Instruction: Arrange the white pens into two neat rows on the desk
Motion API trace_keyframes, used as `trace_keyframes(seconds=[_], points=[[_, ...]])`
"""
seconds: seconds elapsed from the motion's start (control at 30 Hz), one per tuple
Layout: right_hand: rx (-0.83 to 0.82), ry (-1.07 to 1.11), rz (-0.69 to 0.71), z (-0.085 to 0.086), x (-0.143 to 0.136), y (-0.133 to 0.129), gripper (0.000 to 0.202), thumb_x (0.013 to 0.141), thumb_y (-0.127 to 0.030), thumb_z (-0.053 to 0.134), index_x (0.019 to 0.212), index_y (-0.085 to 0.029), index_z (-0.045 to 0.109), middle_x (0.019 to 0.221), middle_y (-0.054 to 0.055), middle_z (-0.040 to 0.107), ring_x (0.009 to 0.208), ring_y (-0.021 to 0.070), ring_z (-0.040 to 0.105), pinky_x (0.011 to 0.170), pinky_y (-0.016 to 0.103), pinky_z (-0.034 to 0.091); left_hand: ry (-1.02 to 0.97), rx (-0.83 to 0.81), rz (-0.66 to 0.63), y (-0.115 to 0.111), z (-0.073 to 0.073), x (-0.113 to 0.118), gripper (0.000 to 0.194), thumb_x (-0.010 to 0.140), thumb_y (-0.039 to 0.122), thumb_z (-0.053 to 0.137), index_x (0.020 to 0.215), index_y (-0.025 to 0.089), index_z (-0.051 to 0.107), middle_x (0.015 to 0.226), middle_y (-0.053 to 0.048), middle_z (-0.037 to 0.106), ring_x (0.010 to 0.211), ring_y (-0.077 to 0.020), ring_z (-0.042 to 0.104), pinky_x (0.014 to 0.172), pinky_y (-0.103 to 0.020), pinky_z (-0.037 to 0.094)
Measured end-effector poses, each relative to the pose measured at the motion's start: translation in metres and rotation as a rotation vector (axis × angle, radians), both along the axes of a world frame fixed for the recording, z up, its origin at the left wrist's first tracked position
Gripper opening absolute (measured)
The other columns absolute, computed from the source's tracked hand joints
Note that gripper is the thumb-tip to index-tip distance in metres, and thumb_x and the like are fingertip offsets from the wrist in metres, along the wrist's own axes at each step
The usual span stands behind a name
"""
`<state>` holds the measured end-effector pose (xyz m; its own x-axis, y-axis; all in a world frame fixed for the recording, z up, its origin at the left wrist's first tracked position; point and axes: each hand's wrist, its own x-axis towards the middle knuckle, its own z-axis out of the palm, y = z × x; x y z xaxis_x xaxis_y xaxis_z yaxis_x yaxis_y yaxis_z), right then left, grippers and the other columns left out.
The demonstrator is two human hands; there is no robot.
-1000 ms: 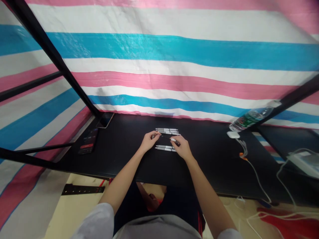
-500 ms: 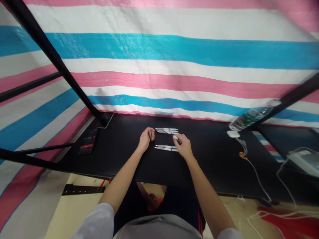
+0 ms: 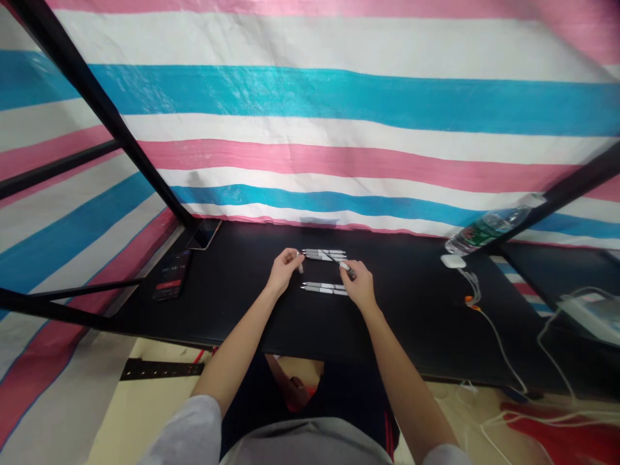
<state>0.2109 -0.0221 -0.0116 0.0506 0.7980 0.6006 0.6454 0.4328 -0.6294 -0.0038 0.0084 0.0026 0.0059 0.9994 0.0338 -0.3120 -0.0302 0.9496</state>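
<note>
My left hand [image 3: 285, 271] is closed, with a short grey pen part [image 3: 301, 267] pinched at its fingertips. Across from it, my right hand [image 3: 358, 282] grips a white-and-dark pen part [image 3: 345, 266]. A thin dark line runs up and left from its tip; I cannot tell whether it is a refill. Between and just beyond the hands, several grey-and-white pens [image 3: 323, 252] lie side by side in a row. Nearer to me are two more pens [image 3: 322, 287], their right ends partly behind my right hand.
On the black table [image 3: 232, 290] two phones, one lit [image 3: 172, 276] and one dark [image 3: 205, 234], lie at the left. To the right are a plastic bottle [image 3: 489, 229], a white charger [image 3: 453, 261] and cables [image 3: 498, 342]. Black frame bars and a striped sheet [image 3: 310, 155] border the table.
My left hand has turned slightly, so the grey part now sticks out on its right side. My right hand has shifted a little to the right with its pen part.
</note>
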Motion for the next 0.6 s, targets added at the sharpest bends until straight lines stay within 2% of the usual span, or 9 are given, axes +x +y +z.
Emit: trace_keyframes(seconds=[0.2,0.3,0.47,0.6], points=[[-0.012,0.008,-0.007,0.0,0.0003,-0.0003,0.017,0.087,-0.025,0.052,0.086,-0.021,0.068,0.081,0.006,0.069,0.073,0.0201,0.06,0.068,0.034,0.051,-0.165,-0.066,-0.079,-0.0005,0.0018,0.0003,0.041,0.068,0.039,0.08,0.071,0.018,0.046,0.061,0.003,0.056,0.061,-0.0099,0.056,0.064,-0.024,0.045],[-0.012,0.006,-0.007,-0.0005,0.0,0.0001,0.017,0.087,-0.025,0.052,0.087,-0.021,0.068,0.082,0.006,0.069,0.073,0.02,0.06,0.067,0.034,0.051,-0.216,-0.131,-0.091,-0.0003,0.0034,-0.0004,0.037,0.07,0.039,0.079,0.076,0.017,0.05,0.063,0.002,0.058,0.064,-0.0116,0.059,0.068,-0.027,0.048],[-0.01,0.006,-0.011,-0.002,-0.0003,0.0005,0.017,0.087,-0.026,0.051,0.086,-0.021,0.068,0.081,0.006,0.069,0.072,0.0197,0.06,0.067,0.033,0.051,-0.266,-0.225,-0.099,0.0009,0.003,-0.0017,0.03,0.08,0.036,0.071,0.097,0.015,0.06,0.068,-0.001,0.061,0.062,-0.0124,0.06,0.067,-0.028,0.05],[-0.012,-0.002,-0.012,-0.0017,0.0,0.0003,0.017,0.086,-0.026,0.052,0.086,-0.021,0.068,0.081,0.006,0.069,0.072,0.0196,0.06,0.068,0.033,0.051,-0.28,-0.243,-0.117,0.0016,0.0013,-0.002,0.028,0.082,0.032,0.067,0.102,0.013,0.062,0.069,-0.002,0.062,0.062,-0.0123,0.061,0.065,-0.027,0.049]])
